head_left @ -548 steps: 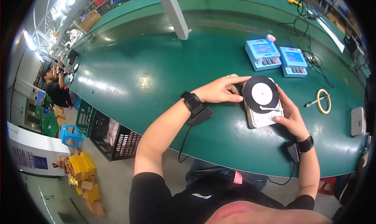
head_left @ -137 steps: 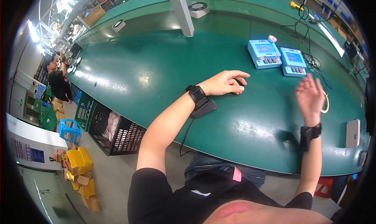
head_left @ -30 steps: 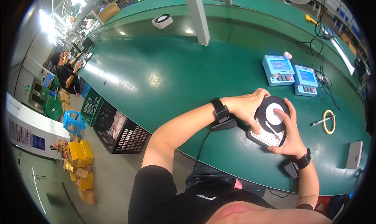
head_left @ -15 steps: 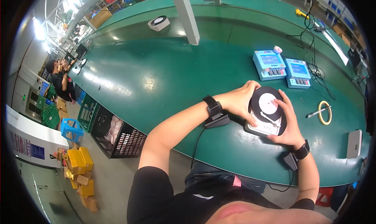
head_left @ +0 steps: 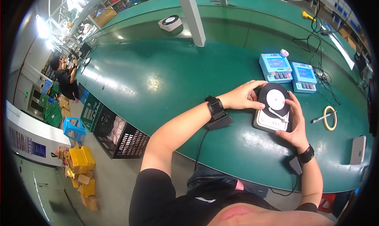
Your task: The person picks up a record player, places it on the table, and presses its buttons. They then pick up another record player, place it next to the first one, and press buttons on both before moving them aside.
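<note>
Green desk point(head_left: 158, 80): a long, glossy surface that carries everything near the hands.
Around the fingers: beyond the fingertips stand two blue boxes with small screens, the left one point(head_left: 275, 66) and the right one point(head_left: 303, 76) side by side. To the right of the right hand lie a yellow ring point(head_left: 329, 118) and a silver pen point(head_left: 323, 117), the pen touching the ring; farther right is one grey flat slab point(head_left: 357, 150).
In the way: nothing lies between the fingers and the small record player point(head_left: 274, 112).
Counts: one record player, two blue boxes, one ring, one pen, two black wristbands with cabled pods.
Record player: a white base with a black disc and white centre, flat on the desk between both hands.
Left hand point(head_left: 241, 97): fingers loosely curved, tips resting on the left rim of the disc.
Right hand point(head_left: 293, 122): fingers spread and cupped around the right edge of the player, thumb at its near corner.
Farther off: a white round device point(head_left: 170, 22) beside a grey post point(head_left: 191, 15); another person point(head_left: 65, 76) stands at the desk's far left end.
</note>
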Available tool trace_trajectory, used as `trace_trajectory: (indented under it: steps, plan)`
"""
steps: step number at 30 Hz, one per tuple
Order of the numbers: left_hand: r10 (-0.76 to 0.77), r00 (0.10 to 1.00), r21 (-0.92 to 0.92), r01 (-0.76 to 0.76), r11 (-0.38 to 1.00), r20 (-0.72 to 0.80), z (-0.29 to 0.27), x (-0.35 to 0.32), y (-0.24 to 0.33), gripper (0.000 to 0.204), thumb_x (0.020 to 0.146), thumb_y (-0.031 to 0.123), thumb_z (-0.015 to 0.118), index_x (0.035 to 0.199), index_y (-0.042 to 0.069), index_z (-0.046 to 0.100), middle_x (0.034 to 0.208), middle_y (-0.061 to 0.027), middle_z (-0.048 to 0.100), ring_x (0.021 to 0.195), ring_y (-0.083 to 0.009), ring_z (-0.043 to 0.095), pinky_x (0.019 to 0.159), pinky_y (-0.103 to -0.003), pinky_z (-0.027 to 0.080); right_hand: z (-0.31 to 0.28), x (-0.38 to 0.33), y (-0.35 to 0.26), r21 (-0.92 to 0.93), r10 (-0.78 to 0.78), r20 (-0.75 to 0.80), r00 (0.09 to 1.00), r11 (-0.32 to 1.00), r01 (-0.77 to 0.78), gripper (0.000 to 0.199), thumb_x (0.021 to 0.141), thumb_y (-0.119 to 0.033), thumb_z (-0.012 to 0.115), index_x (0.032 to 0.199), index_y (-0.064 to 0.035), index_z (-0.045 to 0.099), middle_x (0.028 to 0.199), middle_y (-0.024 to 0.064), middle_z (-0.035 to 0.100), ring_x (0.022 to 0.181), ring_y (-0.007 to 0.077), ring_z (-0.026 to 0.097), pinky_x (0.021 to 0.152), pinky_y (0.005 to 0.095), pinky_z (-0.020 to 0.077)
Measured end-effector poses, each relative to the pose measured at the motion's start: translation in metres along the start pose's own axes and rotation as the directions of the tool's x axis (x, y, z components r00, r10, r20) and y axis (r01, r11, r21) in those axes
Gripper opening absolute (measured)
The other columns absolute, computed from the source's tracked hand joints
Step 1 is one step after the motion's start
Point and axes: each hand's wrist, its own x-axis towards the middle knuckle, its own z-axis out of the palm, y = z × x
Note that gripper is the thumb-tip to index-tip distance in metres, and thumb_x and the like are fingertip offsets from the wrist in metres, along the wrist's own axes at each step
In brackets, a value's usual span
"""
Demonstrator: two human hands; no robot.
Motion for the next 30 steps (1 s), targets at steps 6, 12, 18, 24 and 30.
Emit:
trace_trajectory:
  steps: [6, 12, 18, 24, 30]
  plan:
    - [0.031, 0.999, -0.165, -0.038, 0.986, -0.043, -0.006, 0.008, -0.006, 0.067, 0.087, 0.01, 0.066, 0.143, 0.004, 0.029, 0.13, -0.011, 0.044, 0.092, -0.0109, 0.058, 0.078, -0.024, 0.05, -0.002, 0.006, -0.006, -0.03, -0.002, 0.001, 1.0, 1.0, 0.002, 0.08, 0.055, -0.018, 0.08, 0.127, -0.0047, 0.048, 0.147, 0.0165, 0.026, 0.135, 0.0309, 0.032, 0.109, 0.0409, 0.0318]
    - [0.041, 0.998, -0.264, -0.054, 0.963, -0.055, 0.0, 0.006, -0.015, 0.059, 0.089, 0.012, 0.063, 0.139, 0.004, 0.035, 0.126, -0.009, 0.047, 0.093, -0.0101, 0.058, 0.079, -0.024, 0.05, -0.003, -0.003, 0.001, -0.078, -0.022, -0.01, 1.0, 0.997, 0.022, 0.079, 0.055, -0.022, 0.081, 0.125, -0.0049, 0.049, 0.142, 0.0145, 0.03, 0.132, 0.0298, 0.035, 0.106, 0.0414, 0.0342]
    - [0.01, 0.996, -0.279, -0.035, 0.96, -0.089, -0.001, 0.007, -0.012, 0.043, 0.093, 0.017, 0.058, 0.131, 0.005, 0.042, 0.118, -0.0053, 0.05, 0.081, -0.0066, 0.055, 0.071, -0.023, 0.048, -0.003, -0.003, 0.002, -0.014, -0.051, -0.045, 0.998, 0.999, 0.05, 0.073, 0.055, -0.014, 0.08, 0.121, -0.004, 0.051, 0.135, 0.0135, 0.036, 0.128, 0.0279, 0.04, 0.105, 0.0407, 0.0362]
    - [0.008, 0.986, -0.229, -0.047, 0.972, -0.167, -0.001, 0.008, -0.017, 0.033, 0.095, 0.023, 0.056, 0.122, 0.006, 0.046, 0.107, -0.0038, 0.053, 0.073, -0.0068, 0.054, 0.064, -0.023, 0.047, -0.003, -0.004, 0.007, 0.001, -0.044, -0.039, 0.998, 0.999, 0.044, 0.07, 0.055, -0.013, 0.08, 0.119, -0.0033, 0.053, 0.133, 0.0125, 0.038, 0.126, 0.0255, 0.042, 0.103, 0.0398, 0.0381]
    - [0.007, 0.98, -0.261, -0.059, 0.964, -0.199, 0.0, 0.009, -0.016, 0.029, 0.095, 0.024, 0.056, 0.115, 0.005, 0.048, 0.097, -0.004, 0.055, 0.069, -0.0096, 0.055, 0.059, -0.024, 0.048, -0.004, -0.006, 0.006, -0.019, -0.023, -0.061, 0.998, 1.0, 0.022, 0.068, 0.054, -0.011, 0.079, 0.117, -0.0029, 0.053, 0.129, 0.0106, 0.04, 0.122, 0.0235, 0.044, 0.101, 0.0378, 0.0394]
